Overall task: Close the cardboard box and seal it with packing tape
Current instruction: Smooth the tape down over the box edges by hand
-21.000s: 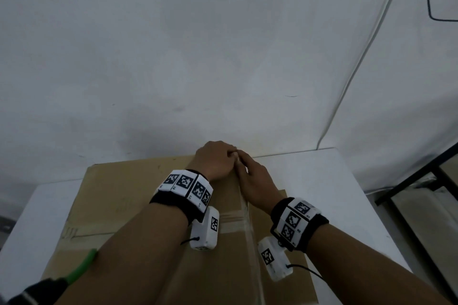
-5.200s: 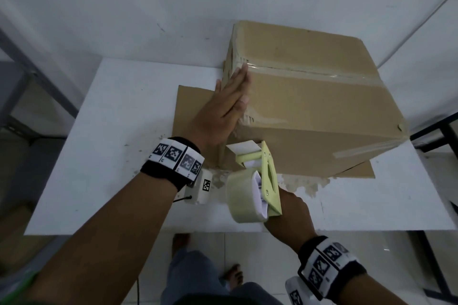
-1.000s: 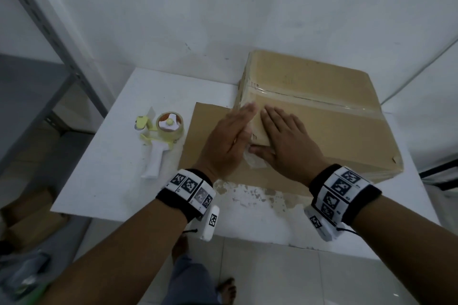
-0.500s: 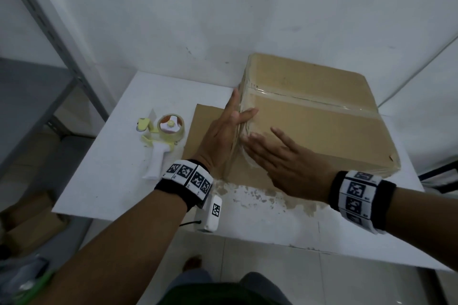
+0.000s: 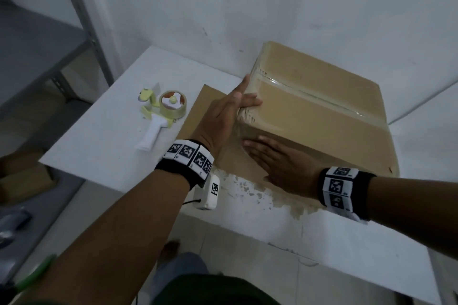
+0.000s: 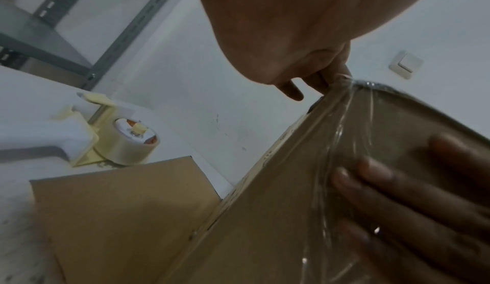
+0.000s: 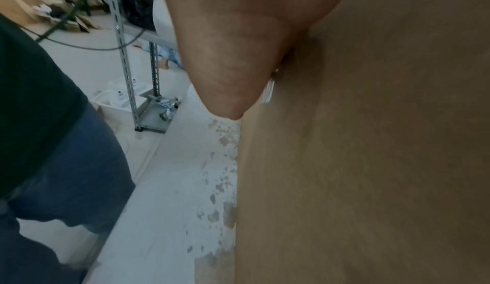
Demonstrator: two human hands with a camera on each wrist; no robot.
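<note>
The closed cardboard box (image 5: 319, 116) stands on the white table (image 5: 104, 136), with clear tape (image 5: 309, 93) along its top seam. My left hand (image 5: 236, 106) sits at the box's near left corner, its fingers straight along the left side and its thumb lying over the top edge. My right hand (image 5: 275, 160) presses flat on the near side face, fingers pointing left. In the left wrist view wrinkled tape (image 6: 342, 141) runs down that face beside the right hand's fingers (image 6: 397, 194). The tape dispenser (image 5: 163, 111) lies on the table to the left, away from both hands.
A flat cardboard sheet (image 5: 200, 106) lies under the box and sticks out on its left. The table's front part (image 5: 247, 195) has chipped paint. A grey metal shelf rack (image 5: 81, 15) stands at the left and a white wall is close behind the box.
My left hand has moved from the near face round to the box's left corner. My right hand has slid lower and to the right along the near face.
</note>
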